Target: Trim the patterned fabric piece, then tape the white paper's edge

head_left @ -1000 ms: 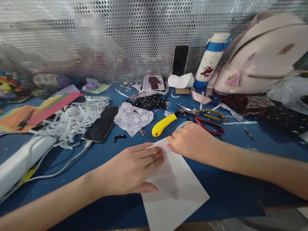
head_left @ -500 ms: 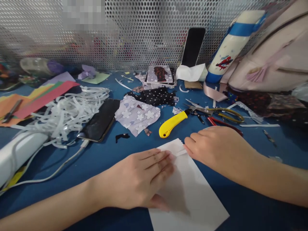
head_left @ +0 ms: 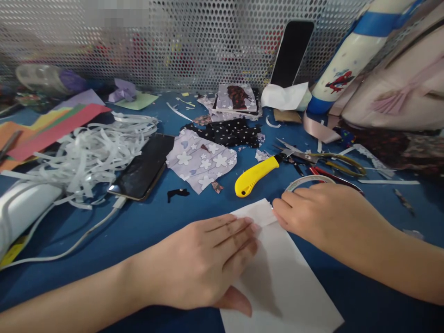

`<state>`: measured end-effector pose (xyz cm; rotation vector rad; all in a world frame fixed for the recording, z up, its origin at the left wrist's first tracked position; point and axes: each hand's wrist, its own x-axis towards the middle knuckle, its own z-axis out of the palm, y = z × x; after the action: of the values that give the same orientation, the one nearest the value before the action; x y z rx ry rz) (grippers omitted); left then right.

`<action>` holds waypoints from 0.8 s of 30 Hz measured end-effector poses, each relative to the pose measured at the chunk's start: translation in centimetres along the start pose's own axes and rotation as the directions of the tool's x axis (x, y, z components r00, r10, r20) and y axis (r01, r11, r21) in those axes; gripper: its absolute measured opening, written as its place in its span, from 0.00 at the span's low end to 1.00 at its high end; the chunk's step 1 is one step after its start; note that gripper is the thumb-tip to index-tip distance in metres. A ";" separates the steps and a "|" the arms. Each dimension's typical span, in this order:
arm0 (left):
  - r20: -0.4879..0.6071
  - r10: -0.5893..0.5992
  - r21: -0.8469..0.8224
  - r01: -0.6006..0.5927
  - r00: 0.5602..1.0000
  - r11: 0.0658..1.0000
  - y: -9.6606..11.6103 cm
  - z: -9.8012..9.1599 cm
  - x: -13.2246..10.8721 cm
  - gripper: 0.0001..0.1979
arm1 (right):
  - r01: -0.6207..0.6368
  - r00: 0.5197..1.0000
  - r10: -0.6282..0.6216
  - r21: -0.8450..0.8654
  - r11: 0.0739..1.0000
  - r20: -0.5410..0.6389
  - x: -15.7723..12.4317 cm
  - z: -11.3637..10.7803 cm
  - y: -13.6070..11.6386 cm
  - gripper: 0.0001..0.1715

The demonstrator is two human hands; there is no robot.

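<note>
My left hand [head_left: 215,261] lies palm down with extended fingers on a white sheet of paper [head_left: 294,286], its thumb spread apart. A pale strip crosses the sheet's far end, beside those fingertips. At the sheet's far right edge, my right hand [head_left: 317,212] is closed, its fingertips pressed together against the paper. Behind its knuckles shows the white ring of a roll of tape [head_left: 305,179]; the fingers hide where they grip it. A yellow utility knife [head_left: 256,177] lies just beyond the sheet, blade end towards open scissors [head_left: 315,157].
Left lie shredded paper strips [head_left: 93,152], a phone on a cable [head_left: 145,166] and coloured paper [head_left: 55,132]. Fabric scraps [head_left: 203,159] occupy the middle. At the back, another phone [head_left: 293,53] leans near the mesh panel [head_left: 194,46]; a bottle [head_left: 354,60] and pink bag [head_left: 391,88] stand right.
The view has shifted slightly, so most things sit further right. More of the tape ring shows behind my right hand. My left thumb is stretched out more; both hands remain at the paper.
</note>
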<state>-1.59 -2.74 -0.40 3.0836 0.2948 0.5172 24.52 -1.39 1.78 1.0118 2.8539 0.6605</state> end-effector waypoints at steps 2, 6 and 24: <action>0.004 -0.002 -0.003 0.002 1.000 1.000 0.0 0.0 0.0 0.28 | -0.007 1.000 0.007 -0.003 1.000 -0.001 0.0 0.0 -0.1 0.12; -0.003 -0.009 0.001 0.009 1.000 1.000 0.0 0.0 0.0 0.28 | 0.000 1.000 0.000 -0.006 1.000 0.000 0.0 0.0 -0.2 0.12; 0.004 -0.015 -0.021 0.015 1.000 1.000 0.0 -0.1 0.1 0.32 | 0.005 1.000 -0.005 -0.039 0.999 0.016 0.1 0.0 -0.6 0.11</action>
<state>-1.52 -2.77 -0.25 3.0591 0.3103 0.5105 24.09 -1.80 1.51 0.9995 2.8170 0.7021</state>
